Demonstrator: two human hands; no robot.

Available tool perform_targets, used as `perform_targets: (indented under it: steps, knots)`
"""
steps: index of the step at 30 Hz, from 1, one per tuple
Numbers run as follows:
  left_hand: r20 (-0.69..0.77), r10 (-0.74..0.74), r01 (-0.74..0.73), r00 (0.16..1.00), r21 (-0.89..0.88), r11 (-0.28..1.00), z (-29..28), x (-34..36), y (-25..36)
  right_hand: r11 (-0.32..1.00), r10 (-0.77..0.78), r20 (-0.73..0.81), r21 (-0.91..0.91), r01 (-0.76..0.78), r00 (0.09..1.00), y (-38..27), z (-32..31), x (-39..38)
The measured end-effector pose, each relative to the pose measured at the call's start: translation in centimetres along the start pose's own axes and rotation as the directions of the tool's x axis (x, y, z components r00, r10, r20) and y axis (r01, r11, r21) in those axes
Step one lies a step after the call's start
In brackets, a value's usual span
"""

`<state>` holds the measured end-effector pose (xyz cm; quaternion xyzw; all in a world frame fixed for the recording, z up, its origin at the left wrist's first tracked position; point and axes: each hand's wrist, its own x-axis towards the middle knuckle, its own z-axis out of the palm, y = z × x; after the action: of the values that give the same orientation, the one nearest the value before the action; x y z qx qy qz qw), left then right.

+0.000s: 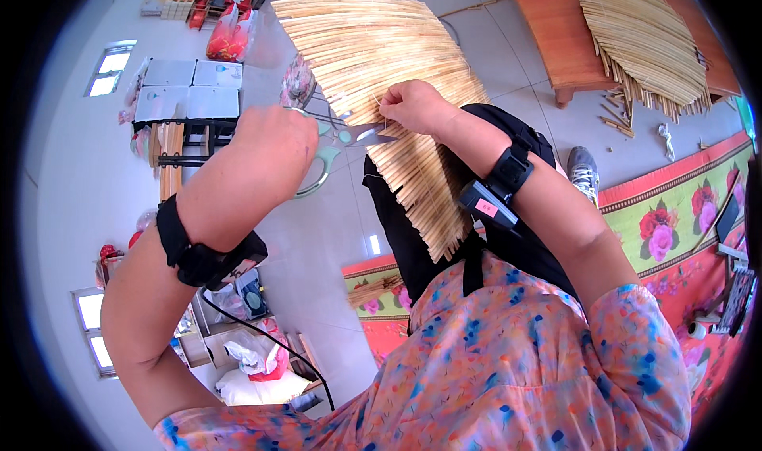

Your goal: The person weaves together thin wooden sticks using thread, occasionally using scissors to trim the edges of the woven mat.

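Observation:
A mat of straw-coloured sticks (373, 38) lies across my lap, with jagged cut ends along its edges. My left hand (274, 141) is closed on scissors with pale green handles (324, 163), whose metal blades lie at the left part of the mat, just below my right hand. My right hand (417, 106) is pinched at the mat's surface on what looks like a thin thread (382, 117). Both wrists carry black straps with small devices.
A wooden table (548, 30) at the upper right holds a second stick mat (635, 46), with loose sticks (617, 121) on the floor nearby. Stacked white bins (190, 98) stand at the left. A floral red-and-green covering (667, 229) is at the right. My shoe (583, 169) rests on tiles.

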<state>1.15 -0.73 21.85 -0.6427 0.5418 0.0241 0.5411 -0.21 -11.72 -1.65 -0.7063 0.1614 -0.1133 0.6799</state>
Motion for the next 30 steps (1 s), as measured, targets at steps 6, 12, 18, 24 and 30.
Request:
perform_targets:
  steps: [6, 12, 18, 24, 30]
  knots:
    - [0.095, 0.013, -0.016, 0.995, 0.023, 1.0, 0.2, 2.1, 0.3, 0.998, -0.063, -0.046, -0.001, 0.063, 0.997, -0.2, 0.1, -0.9]
    - [0.041, -0.01, 0.011, 0.999, -0.018, 1.0, 1.4, 2.0, 0.5, 0.995, 0.01, -0.015, 0.102, -0.008, 1.0, 0.1, 0.9, -0.7]
    - [0.059, -0.079, 0.083, 0.995, -0.071, 0.994, 2.0, 1.0, 1.3, 0.99, -0.011, -0.102, 0.14, 0.026, 0.995, -0.5, 0.2, -0.9]
    - [-0.094, -0.075, 0.058, 0.993, -0.176, 0.983, 2.5, -1.6, 0.9, 0.971, 0.046, -0.025, 0.235, -0.039, 0.999, -2.4, -2.6, -0.7]
    - [-0.419, -0.204, -0.169, 0.885, -0.697, 0.697, 9.6, -6.9, -1.7, 0.642, 0.001, 0.031, 0.766, -0.024, 1.0, -2.3, -6.0, -3.0]
